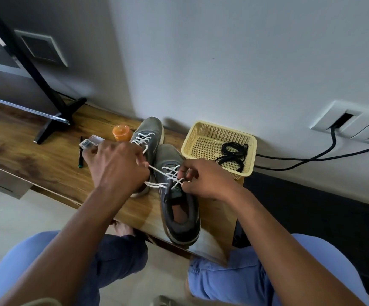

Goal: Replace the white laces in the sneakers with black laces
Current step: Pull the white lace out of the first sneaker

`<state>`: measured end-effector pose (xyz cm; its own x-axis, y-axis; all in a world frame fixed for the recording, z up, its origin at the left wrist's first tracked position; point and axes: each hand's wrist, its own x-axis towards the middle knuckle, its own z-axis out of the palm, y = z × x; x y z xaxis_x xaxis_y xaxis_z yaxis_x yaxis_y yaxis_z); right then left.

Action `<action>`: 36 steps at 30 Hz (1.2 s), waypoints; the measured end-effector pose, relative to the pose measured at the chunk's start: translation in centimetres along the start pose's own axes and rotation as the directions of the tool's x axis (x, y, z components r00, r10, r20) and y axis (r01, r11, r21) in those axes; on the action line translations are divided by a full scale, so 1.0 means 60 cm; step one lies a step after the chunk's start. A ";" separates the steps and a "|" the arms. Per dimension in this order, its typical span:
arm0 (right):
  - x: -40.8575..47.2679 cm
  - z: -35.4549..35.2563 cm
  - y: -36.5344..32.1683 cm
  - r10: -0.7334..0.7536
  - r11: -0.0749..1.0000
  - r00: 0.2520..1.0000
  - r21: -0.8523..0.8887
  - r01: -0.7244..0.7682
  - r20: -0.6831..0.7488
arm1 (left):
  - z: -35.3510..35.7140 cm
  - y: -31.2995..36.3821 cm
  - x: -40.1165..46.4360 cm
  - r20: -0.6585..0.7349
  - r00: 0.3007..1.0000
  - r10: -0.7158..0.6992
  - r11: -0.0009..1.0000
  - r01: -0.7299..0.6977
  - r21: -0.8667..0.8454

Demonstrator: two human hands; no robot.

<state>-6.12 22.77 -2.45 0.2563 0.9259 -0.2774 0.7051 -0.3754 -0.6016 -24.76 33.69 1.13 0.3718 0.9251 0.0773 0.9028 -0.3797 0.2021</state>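
Head view: near sneaker (180, 208) on the bench (46, 164), toe away, heel close to the front edge, white lace (168, 176) drawn out across the top eyelets. Left hand (117, 168) curled, pinching a stretch of lace off to the left; right hand (203, 180) curled too, fingertips nipping the lace just over the tongue. Second sneaker (149, 134) just behind and to the left, touching or nearly touching the first, white lacing not yet undone. Black laces (233, 154) coiled in the yellow basket (203, 131) just to the right of the shoes. Likely trouble, judged from this: with both hands on the lace and neither on the shoe, a firm sideways pull apt to slide or roll the near sneaker, heel so near the edge, off toward the floor. A tip snagging in an eyelet, then a jerk, apt to knock the far sneaker into the orange jar (121, 132) just beside its toe, or against the clear plastic box (90, 142) and the pen (81, 155) close by the left hand. Loose loops near the tongue liable to tighten into a knot if hauled from one side only. Basket perched at the bench end, easily nudged by the right elbow. Cable (311, 159) along the wall well apart.
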 end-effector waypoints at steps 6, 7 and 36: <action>0.001 0.004 0.000 -0.008 1.000 0.999 -0.013 0.008 -0.032 | 0.019 0.025 -0.014 0.071 0.936 0.345 0.937 -0.338 -0.090; 0.001 0.005 0.000 -0.012 1.000 0.999 -0.008 0.012 -0.038 | 0.022 0.032 -0.019 0.099 0.912 0.399 0.917 -0.395 -0.057; 0.003 0.025 -0.015 -0.086 0.996 0.991 -0.018 0.085 -0.104 | 0.062 0.035 -0.018 0.203 0.807 0.555 0.825 -0.503 -0.257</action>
<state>-7.71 23.18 -3.08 0.2622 0.9540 -0.1452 0.7360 -0.2950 -0.6093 -22.46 31.88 -2.13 0.8446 0.5349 -0.0238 0.5028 -0.7771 0.3786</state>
